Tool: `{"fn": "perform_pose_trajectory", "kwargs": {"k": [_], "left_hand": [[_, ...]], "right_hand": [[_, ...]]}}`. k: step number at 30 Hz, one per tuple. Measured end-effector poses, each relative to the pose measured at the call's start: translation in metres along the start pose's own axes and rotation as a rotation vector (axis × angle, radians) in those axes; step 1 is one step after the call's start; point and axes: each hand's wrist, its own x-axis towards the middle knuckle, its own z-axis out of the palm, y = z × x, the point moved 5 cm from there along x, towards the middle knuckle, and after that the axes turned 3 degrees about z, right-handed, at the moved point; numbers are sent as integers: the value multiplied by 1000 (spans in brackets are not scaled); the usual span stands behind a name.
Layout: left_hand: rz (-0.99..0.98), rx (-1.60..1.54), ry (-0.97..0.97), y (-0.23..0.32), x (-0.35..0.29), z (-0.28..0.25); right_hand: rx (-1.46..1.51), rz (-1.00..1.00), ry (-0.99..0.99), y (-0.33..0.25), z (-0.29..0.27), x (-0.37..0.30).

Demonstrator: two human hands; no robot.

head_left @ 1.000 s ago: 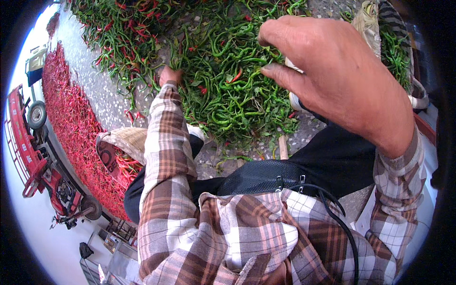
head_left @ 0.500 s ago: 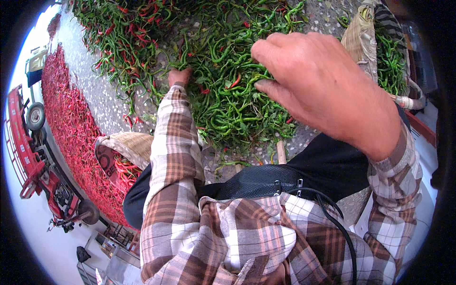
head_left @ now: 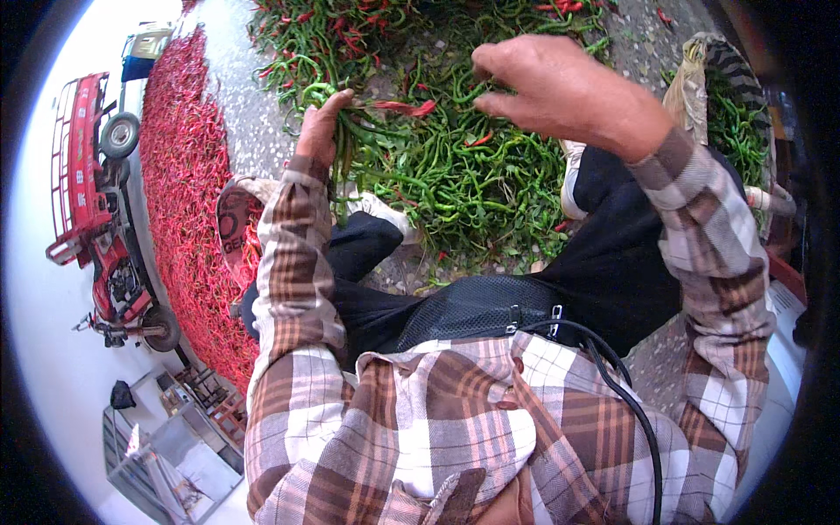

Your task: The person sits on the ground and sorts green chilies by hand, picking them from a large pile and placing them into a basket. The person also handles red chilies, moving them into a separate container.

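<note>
My left hand is closed around a bunch of chili peppers, mostly green with leaves, held up over the left side of the pile. A reddish one sticks out from the bunch to the right. My right hand hovers above the pile, its thumb and forefinger parted and nothing visible between them. Below it spreads the pile of green chili peppers, mixed with leaves and a few red ones, on the speckled floor between my feet.
More green and red chilies lie beyond at the far left. A basket with red chilies stands by my left knee, another basket with green ones at right. A long bed of red chilies and a red three-wheeler are farther left.
My left hand has lifted the bunch out of the pile. My right hand has drawn back from the camera and slightly up in the picture. The view has shifted, and my shoes now show.
</note>
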Motion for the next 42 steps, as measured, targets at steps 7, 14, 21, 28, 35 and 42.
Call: {"fn": "perform_pose_trajectory", "kwargs": {"k": [7,14,21,28,35,42], "left_hand": [[68,-455,-258,17,-109,58],[-11,-1031,-309,-2,-133,71],[275,-1104,-59,2,-117,47],[317,-1177,-315,16,-120,51],[425,-1183,11,25,-109,-16],[367,-1295,-407,39,-134,24]], "right_hand": [[216,-33,121,-45,45,-4],[856,204,-181,-37,81,-19],[1169,635,-133,-66,115,-50],[1261,502,-191,-86,148,-44],[196,219,-552,-73,168,-67],[1306,242,-332,-88,135,-38]]}}
